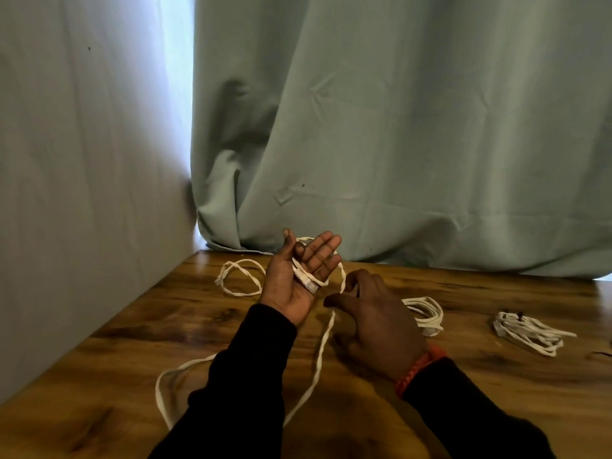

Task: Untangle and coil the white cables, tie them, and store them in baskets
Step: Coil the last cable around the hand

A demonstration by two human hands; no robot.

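**Winding a white cable over our open palm**

Our left hand [299,276] is raised palm-up near the worktop's far edge, fingers straight, with the thin white cable [319,356] and its plug end lying across the palm. Our right hand [371,313] pinches the same cable just beside it. The cable trails toward the near edge of the brown wooden worktop [132,352]. Two coiled white cable bundles [526,332] lie toward the right edge.

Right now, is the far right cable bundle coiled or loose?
Coiled: the far right bundle lies in gathered loops on the table; whether tied, cannot tell.
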